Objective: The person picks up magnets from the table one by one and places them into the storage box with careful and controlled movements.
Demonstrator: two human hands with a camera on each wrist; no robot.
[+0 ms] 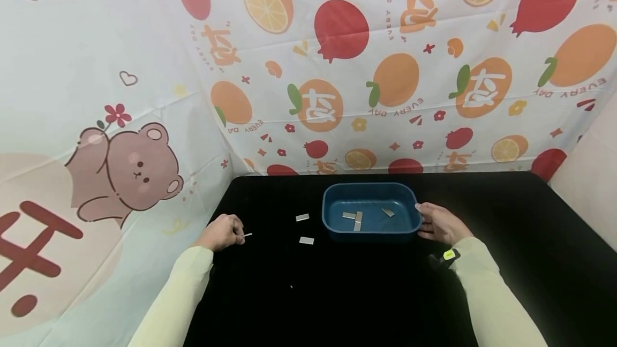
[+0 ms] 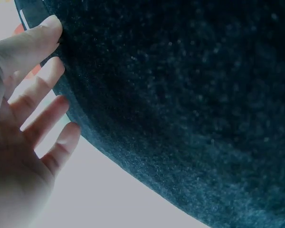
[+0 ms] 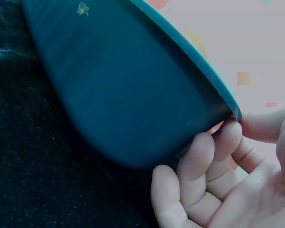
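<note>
My left hand point(image 1: 223, 232) pinches a small flat silver bar point(image 1: 247, 235) at the left side of the black table; only its thin edge shows in the head view. In the left wrist view the thumb point(image 2: 42, 35) and fingers are close to the dark cloth. My right hand point(image 1: 441, 223) grips the right end of a blue plastic basin point(image 1: 371, 237), thumb at the rim and fingertips under it in the right wrist view. Several silver bars point(image 1: 358, 220) lie inside the basin. Between the left hand and the basin, two more bars point(image 1: 302, 218) lie apart on the table.
Black cloth covers the table point(image 1: 366, 293). A tiny light speck point(image 1: 291, 286) lies near its middle. Printed fruit curtain point(image 1: 337, 149) hangs behind the back edge, and a bear-printed sheet point(image 1: 140, 170) borders the left side.
</note>
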